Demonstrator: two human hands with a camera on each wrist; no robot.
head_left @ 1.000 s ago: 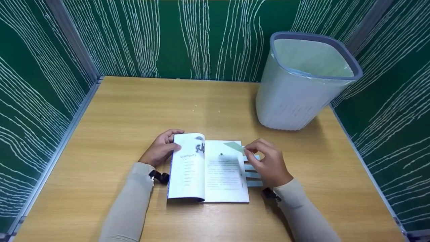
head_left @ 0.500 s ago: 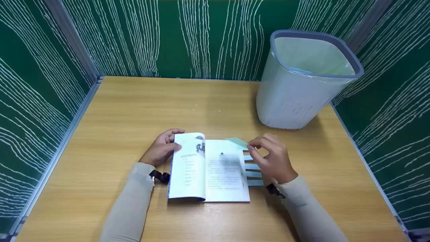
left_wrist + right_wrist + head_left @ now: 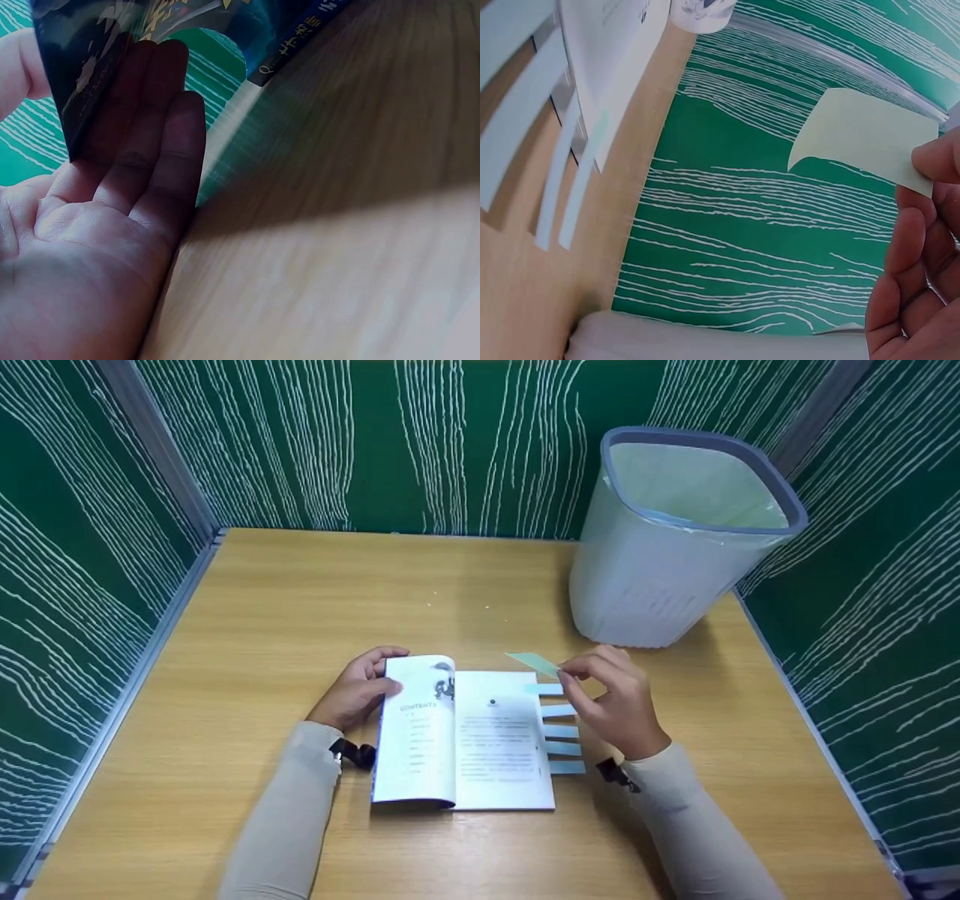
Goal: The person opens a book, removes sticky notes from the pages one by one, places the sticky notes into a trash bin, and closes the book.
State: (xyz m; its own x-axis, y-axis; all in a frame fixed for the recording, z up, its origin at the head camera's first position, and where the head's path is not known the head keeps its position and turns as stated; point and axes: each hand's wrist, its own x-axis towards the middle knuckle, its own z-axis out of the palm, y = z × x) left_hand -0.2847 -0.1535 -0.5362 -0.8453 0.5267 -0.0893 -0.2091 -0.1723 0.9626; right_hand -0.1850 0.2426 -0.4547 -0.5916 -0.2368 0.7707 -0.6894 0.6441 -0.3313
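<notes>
An open book [image 3: 502,780] lies on the table, its left page headed "CONTENTS". My left hand [image 3: 352,694] grips the raised left side, thumb on the page and fingers behind the dark printed cover [image 3: 86,82] seen in the left wrist view. Above the book's top right corner, my right hand [image 3: 619,705] pinches a pale green sticky note [image 3: 535,663] by one end between thumb and finger. In the right wrist view the note [image 3: 862,135] hangs free of the page, one corner slightly curled. Several light blue sticky tabs [image 3: 562,731] stick out from the right page edge.
A tall white waste bin [image 3: 645,585] with a grey rim and a pale liner stands at the back right. Tiny white specks [image 3: 487,607] dot the wooden table [image 3: 337,592]. Green walls [image 3: 390,450] with white line patterns enclose the back and sides.
My right hand has moved up and to the right with the sticky note, which no longer overlaps the page. The topmost blue tab is now fully visible. My left hand and the book stay put.
</notes>
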